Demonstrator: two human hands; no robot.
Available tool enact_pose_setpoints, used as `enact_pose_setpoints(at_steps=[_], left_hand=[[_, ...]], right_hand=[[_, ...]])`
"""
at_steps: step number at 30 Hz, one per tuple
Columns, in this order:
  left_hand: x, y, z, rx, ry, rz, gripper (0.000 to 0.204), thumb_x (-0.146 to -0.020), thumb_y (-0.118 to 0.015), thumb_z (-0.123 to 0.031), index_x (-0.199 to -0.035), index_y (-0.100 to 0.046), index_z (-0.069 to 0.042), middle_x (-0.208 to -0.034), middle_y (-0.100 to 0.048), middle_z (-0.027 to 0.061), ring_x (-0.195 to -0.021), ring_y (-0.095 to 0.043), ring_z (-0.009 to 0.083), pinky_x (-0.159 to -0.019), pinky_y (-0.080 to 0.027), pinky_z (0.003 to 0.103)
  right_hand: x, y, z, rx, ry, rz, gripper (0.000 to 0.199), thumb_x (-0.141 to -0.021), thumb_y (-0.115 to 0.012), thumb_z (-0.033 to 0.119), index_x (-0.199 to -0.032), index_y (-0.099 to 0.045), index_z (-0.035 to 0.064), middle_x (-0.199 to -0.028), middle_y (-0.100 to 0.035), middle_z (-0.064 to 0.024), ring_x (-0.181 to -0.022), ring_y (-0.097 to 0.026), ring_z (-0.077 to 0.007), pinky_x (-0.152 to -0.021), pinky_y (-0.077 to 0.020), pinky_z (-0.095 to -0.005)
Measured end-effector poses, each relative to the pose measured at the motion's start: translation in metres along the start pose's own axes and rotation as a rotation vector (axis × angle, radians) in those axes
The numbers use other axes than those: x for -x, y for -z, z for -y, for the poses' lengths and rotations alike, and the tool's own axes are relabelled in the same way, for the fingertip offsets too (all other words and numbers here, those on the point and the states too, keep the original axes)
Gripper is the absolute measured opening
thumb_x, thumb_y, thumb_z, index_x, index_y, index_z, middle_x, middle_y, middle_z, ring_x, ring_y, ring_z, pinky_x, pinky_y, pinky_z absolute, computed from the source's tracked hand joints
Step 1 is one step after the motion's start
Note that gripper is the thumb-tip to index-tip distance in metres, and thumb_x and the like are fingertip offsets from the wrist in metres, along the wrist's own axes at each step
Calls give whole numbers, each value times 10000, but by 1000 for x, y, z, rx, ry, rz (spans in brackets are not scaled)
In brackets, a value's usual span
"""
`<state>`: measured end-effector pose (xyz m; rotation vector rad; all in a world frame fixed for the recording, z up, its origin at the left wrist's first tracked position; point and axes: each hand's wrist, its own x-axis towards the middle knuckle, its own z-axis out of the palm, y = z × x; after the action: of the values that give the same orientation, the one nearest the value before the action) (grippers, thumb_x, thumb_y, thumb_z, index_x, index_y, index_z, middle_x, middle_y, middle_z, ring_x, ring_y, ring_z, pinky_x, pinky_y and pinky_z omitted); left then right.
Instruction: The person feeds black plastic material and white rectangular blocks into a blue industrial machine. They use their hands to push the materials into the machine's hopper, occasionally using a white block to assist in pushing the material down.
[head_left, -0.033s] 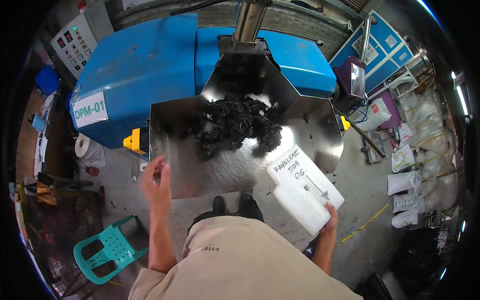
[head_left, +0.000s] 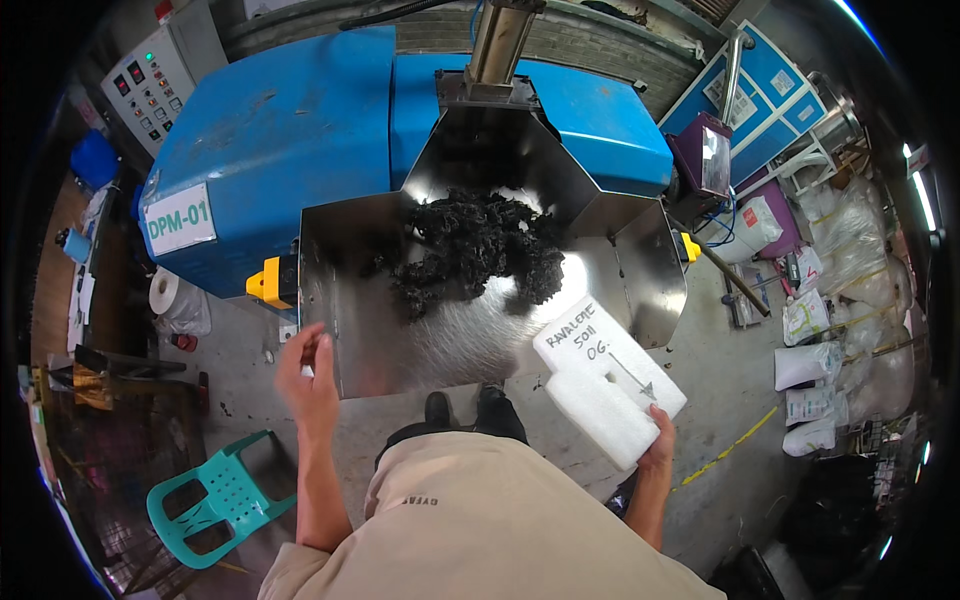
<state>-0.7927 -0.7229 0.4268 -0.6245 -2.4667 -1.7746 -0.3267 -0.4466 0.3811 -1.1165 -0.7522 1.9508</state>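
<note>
Grey floor (head_left: 240,370) lies below a metal tray (head_left: 460,350) whose walls likely keep the black scraps (head_left: 480,240) in, and near its front the right hand (head_left: 657,445) holds a white board (head_left: 600,400) by one edge – perhaps so its writing shows – while the left hand (head_left: 308,380) half curls, its grip unclear.

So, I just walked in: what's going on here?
A person stands at the metal tray of a blue machine. Their right hand holds a white foam-like block by the tray's front right edge; their left hand, loosely curled with nothing clearly in it, is near the front left corner. A ragged black clump lies in the tray.
</note>
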Motion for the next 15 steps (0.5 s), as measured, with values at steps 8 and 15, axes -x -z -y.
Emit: enact_pose_setpoints(at_steps=[8, 15], left_hand=[[34, 0, 60, -191, -38, -247, 265, -918, -755, -131, -1118, -627, -12, -1020, -599, 86, -905, -573, 228, -808, -481, 353], [34, -18, 74, -102, 188, -221, 536, -876, -815, -199, -1268, -522, 19, -1162, -572, 137, -1037, -568, 248, -898, -480, 386]], right_hand=[[-100, -39, -38, -20, 60, -33, 603, -932, -672, 192, -1441, -477, -66, -1340, -630, -224, -1202, -655, -357, -1059, -532, -461], [-163, -134, 5, 134, 201, 57, 505, -918, -696, 71, -1360, -528, -107, -1268, -657, -201, -1119, -690, -319, -960, -581, -417]])
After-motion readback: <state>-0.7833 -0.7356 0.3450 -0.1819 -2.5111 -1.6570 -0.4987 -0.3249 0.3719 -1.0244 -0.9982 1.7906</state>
